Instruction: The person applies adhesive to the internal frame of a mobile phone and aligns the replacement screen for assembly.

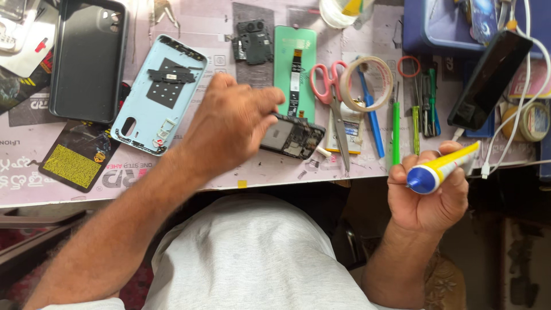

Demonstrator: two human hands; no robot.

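A yellow and white tube with a blue cap is seen. The phone back cover is coloured pale blue, with black patches inside. The case beside it is dark grey. A green panel is crossed by a black and orange ribbon. The scissors are fitted with pink handles. A black card is marked with a yellow dotted rectangle. The worktop mat is coloured pale pink with faded grey print.

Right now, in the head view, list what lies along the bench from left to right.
Dark phone case → pale blue back cover → left hand → green screen panel → pink-handled scissors → tape roll → black phone.
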